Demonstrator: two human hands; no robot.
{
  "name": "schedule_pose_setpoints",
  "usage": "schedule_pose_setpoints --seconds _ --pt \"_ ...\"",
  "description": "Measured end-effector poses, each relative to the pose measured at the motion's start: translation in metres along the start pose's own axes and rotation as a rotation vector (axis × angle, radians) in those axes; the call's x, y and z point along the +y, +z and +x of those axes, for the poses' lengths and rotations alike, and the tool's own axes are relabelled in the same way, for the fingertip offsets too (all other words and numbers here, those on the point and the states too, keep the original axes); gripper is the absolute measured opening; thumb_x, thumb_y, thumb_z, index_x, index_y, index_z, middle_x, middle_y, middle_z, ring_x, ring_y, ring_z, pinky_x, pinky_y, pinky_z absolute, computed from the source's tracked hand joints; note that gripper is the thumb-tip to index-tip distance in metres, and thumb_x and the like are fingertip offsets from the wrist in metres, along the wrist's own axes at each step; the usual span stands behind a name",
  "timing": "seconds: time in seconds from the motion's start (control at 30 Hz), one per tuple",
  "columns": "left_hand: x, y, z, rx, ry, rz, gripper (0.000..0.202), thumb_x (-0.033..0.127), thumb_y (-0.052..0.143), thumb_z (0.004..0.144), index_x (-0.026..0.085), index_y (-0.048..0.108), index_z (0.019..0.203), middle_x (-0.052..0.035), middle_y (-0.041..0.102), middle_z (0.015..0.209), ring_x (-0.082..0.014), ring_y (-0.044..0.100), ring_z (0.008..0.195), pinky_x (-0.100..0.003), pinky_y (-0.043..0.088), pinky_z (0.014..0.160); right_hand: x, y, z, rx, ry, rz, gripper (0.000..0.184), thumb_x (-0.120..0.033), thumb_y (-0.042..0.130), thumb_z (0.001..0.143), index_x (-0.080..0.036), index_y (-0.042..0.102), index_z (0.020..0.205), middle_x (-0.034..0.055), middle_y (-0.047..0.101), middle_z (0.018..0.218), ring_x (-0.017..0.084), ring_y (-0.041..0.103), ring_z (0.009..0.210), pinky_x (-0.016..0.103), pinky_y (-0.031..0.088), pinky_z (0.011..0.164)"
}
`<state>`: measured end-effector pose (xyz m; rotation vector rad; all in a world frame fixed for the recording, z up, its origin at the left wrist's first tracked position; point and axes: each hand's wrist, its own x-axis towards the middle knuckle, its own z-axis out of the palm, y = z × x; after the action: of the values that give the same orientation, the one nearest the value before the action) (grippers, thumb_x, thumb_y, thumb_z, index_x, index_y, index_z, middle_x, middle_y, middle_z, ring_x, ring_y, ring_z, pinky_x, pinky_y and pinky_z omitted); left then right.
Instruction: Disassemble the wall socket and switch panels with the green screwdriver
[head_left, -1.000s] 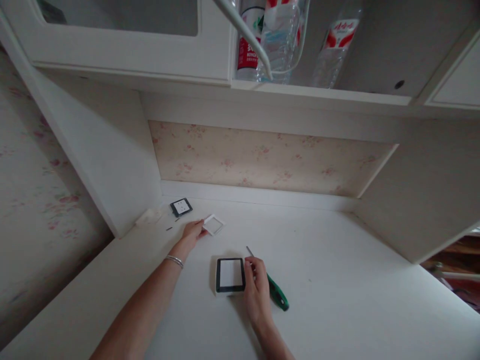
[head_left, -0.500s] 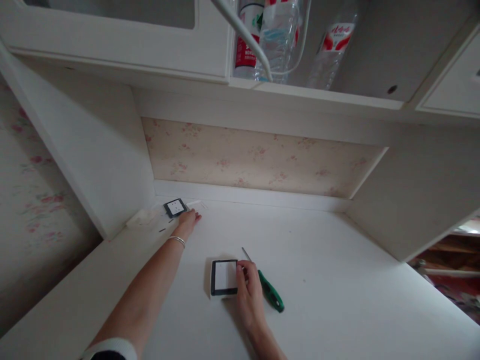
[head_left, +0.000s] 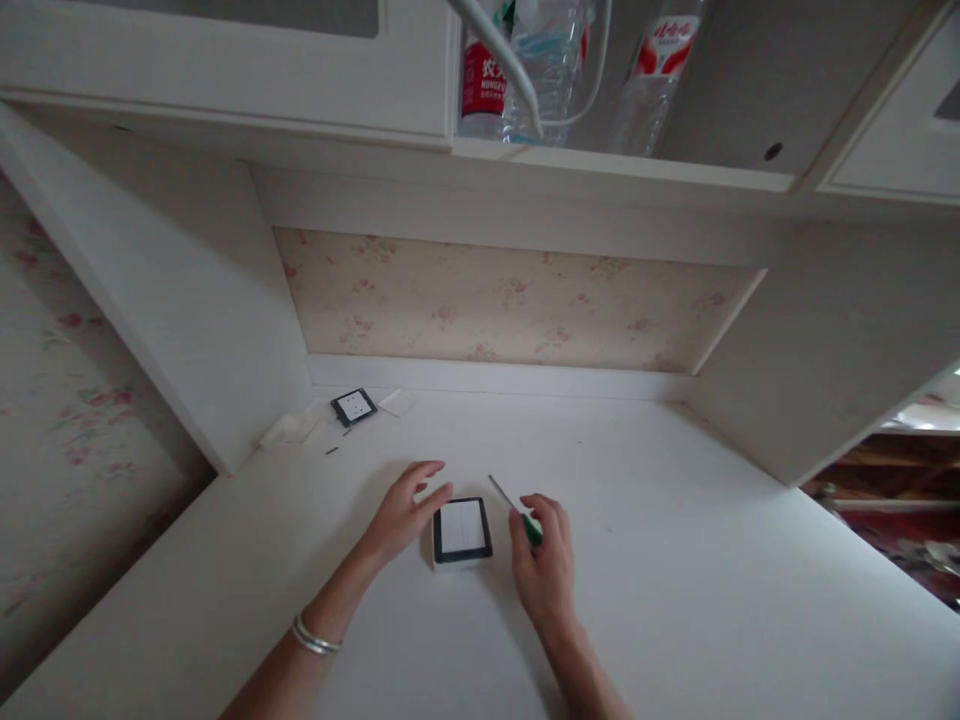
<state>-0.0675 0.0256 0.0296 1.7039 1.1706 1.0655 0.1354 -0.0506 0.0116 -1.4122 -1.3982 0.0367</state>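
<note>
Two hands at desk [head_left: 675,600] centre: left hand [head_left: 403,517], back from far corner, fingers spread beside flat square black-rimmed white switch plate [head_left: 463,530]; right hand [head_left: 545,572], shifted off it, fingers curled round green-handled steel screwdriver [head_left: 529,529].

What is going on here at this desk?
A person works with two bare hands at a white desk. The left hand lies open at the left edge of a black-framed switch panel, which lies flat. The right hand curls around the handle of a green screwdriver just right of the panel. Farther back lie a small black-framed socket and a white frame.
</note>
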Motion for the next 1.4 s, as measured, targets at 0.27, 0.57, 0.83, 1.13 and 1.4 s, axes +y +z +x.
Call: schedule_pose_setpoints --seconds 0.27,0.57,0.83,1.13,1.4 --pt "-0.005 0.036 -0.027 -0.172 0.239 0.366 0.069 0.047 0.076 0.063 0.023 0.052 0.124 -0.0073 0.052 0.126 -0.0270 0.043 0.120 -0.042 0.033 0.105 0.038 -0.042 -0.023 -0.306 0.122 -0.460 0.042 -0.045 0.054 0.080 -0.025 0.056 0.116 0.0085 0.061 0.111 0.029 0.051 0.106 0.047 0.033 0.091" --pt "-0.009 0.030 -0.037 -0.159 0.167 0.299 0.071 0.044 0.078 0.060 0.023 0.053 0.123 -0.0090 0.038 0.133 -0.0282 0.035 0.127 -0.040 0.029 0.109 0.024 -0.038 -0.008 0.085 0.439 0.368 0.033 -0.042 0.065 0.074 -0.020 0.054 0.096 0.0000 0.059 0.084 0.017 0.061 0.077 0.032 0.049 0.071" --pt "-0.007 0.029 -0.036 -0.160 0.068 0.203 0.061 0.042 0.076 0.063 0.025 0.057 0.118 -0.0063 0.043 0.125 -0.0268 0.040 0.121 -0.038 0.032 0.106 0.002 -0.024 0.044 0.399 0.451 0.846 0.042 -0.037 0.068 0.075 -0.027 0.040 0.104 -0.0085 0.053 0.076 0.009 0.057 0.040 0.024 0.049 0.044" --pt "-0.003 0.022 -0.033 -0.264 0.076 0.170 0.069 0.040 0.079 0.061 0.025 0.053 0.122 -0.0064 0.045 0.123 -0.0258 0.044 0.116 -0.040 0.035 0.103 0.013 -0.024 0.036 0.395 0.460 0.749 0.039 -0.038 0.066 0.076 -0.024 0.042 0.104 -0.0076 0.051 0.074 0.007 0.052 0.038 0.018 0.041 0.033" --pt "-0.001 0.025 -0.033 -0.256 0.067 0.173 0.066 0.038 0.078 0.060 0.024 0.055 0.120 -0.0057 0.049 0.118 -0.0254 0.046 0.112 -0.038 0.037 0.099 0.003 -0.028 0.024 0.379 0.302 0.684 0.039 -0.031 0.065 0.078 -0.024 0.042 0.109 -0.0056 0.053 0.075 0.007 0.051 0.041 0.020 0.044 0.037"
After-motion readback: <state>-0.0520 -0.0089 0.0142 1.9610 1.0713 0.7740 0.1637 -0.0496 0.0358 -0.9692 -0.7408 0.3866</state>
